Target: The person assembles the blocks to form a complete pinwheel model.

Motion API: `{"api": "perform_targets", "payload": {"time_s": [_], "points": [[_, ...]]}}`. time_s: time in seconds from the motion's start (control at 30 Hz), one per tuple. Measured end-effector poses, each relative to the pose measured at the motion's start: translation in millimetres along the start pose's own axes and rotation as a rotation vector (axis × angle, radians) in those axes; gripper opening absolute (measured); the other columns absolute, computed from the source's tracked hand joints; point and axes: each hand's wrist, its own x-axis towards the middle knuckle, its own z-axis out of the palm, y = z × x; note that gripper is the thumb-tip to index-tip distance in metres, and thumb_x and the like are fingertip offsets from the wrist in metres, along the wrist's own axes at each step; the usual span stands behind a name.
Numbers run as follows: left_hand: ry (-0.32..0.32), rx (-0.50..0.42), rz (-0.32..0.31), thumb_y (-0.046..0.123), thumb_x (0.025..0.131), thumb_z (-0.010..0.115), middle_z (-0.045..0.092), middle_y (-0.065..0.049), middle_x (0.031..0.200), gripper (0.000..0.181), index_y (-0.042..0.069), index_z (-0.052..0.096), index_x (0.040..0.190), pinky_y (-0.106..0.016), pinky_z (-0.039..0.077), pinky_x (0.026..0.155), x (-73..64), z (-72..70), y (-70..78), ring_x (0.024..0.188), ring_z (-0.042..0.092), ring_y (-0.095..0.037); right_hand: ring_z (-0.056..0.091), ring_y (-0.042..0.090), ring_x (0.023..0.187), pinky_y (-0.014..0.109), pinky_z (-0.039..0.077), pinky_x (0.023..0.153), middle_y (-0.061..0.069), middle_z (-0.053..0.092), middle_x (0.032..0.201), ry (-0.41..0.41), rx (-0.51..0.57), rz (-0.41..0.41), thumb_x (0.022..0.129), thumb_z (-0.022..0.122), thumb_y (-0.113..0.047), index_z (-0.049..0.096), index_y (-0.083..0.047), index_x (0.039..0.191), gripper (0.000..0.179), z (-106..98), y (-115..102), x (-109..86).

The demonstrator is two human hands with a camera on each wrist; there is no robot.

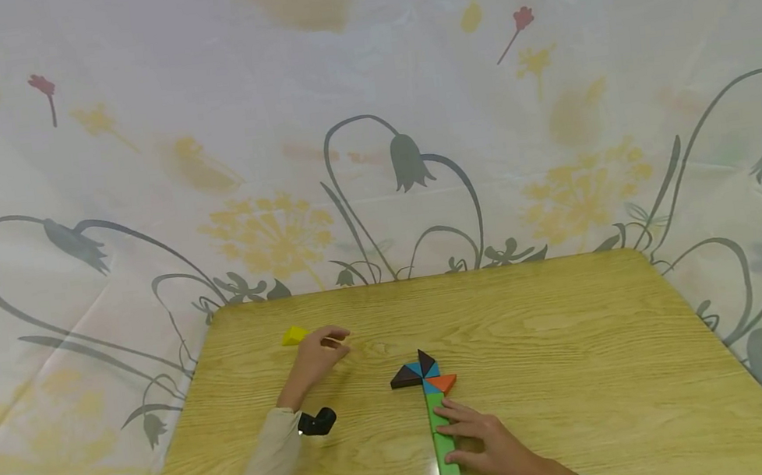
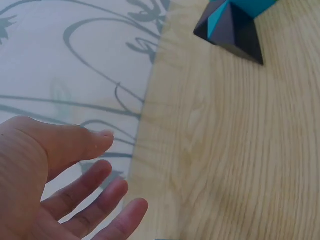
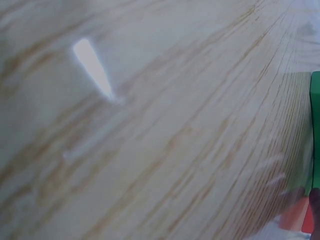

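Two green blocks (image 1: 444, 450) lie end to end in a column on the table, and my right hand (image 1: 492, 444) rests its outstretched fingers along their right side. At the column's far end, blue triangle blocks (image 1: 433, 385), dark triangle blocks (image 1: 405, 376) and an orange triangle block (image 1: 445, 383) form a pinwheel. To its left, my left hand (image 1: 316, 358) hovers with loosely bent fingers and holds nothing. Just beyond that hand is a yellow block (image 1: 294, 335), partly behind it. The right wrist view catches only a strip of green block (image 3: 316, 130) at its edge.
The wooden table (image 1: 573, 310) reaches to a patterned white cloth (image 1: 378, 214) at its far edge and sides. A black camera (image 1: 318, 422) sits on the left wrist.
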Motion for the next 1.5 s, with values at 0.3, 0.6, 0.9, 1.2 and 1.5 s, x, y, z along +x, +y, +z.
{"api": "perform_targets", "payload": {"time_s": [0.3,0.6,0.9,1.2,1.5], "points": [[0.055,0.016,-0.029,0.001,0.085,0.068,0.06,-0.017,0.117,0.031,-0.001,0.064,0.115,-0.044,0.052,0.081,0.9,-18.8,-15.1,0.108,0.054,-0.036,0.039,0.041,0.128,0.033,0.038,0.104,0.017,0.052,0.135,0.001,-0.002,-0.005,0.084,0.071,-0.023,0.065,-0.003,0.12,0.042,-0.3,-0.6,0.5],[0.075,-0.045,-0.063,-0.007,0.084,0.064,0.051,-0.018,0.13,0.034,-0.002,0.062,0.118,-0.049,0.04,0.1,-4.8,-26.0,-35.7,0.123,0.041,-0.038,0.039,0.042,0.128,0.035,0.039,0.104,0.017,0.051,0.135,-0.006,0.003,0.0,0.085,0.07,-0.023,0.064,-0.003,0.12,0.041,-0.3,0.1,0.6],[0.073,-0.065,-0.046,-0.011,0.085,0.06,0.054,-0.022,0.126,0.029,-0.005,0.064,0.114,-0.05,0.039,0.102,-6.3,-25.5,-54.9,0.124,0.043,-0.042,0.04,0.039,0.129,0.034,0.039,0.103,0.016,0.052,0.135,0.007,-0.001,-0.008,0.085,0.07,-0.025,0.065,-0.005,0.12,0.041,0.6,2.8,0.5],[0.109,-0.018,-0.018,-0.009,0.084,0.065,0.062,-0.019,0.111,0.023,-0.005,0.068,0.106,-0.043,0.049,0.091,-6.3,-21.7,-63.0,0.108,0.057,-0.036,0.04,0.038,0.129,0.033,0.04,0.103,0.015,0.052,0.135,0.003,0.003,-0.002,0.086,0.069,-0.026,0.065,-0.005,0.121,0.041,0.8,3.4,0.4],[0.101,-0.004,-0.054,0.005,0.083,0.073,0.061,-0.015,0.108,0.03,0.0,0.067,0.112,-0.042,0.053,0.081,-15.1,-19.5,-59.6,0.097,0.059,-0.031,0.04,0.04,0.128,0.032,0.039,0.103,0.017,0.052,0.135,0.01,-0.002,-0.02,0.085,0.07,-0.024,0.065,-0.003,0.12,0.041,0.8,3.1,1.0]]}}
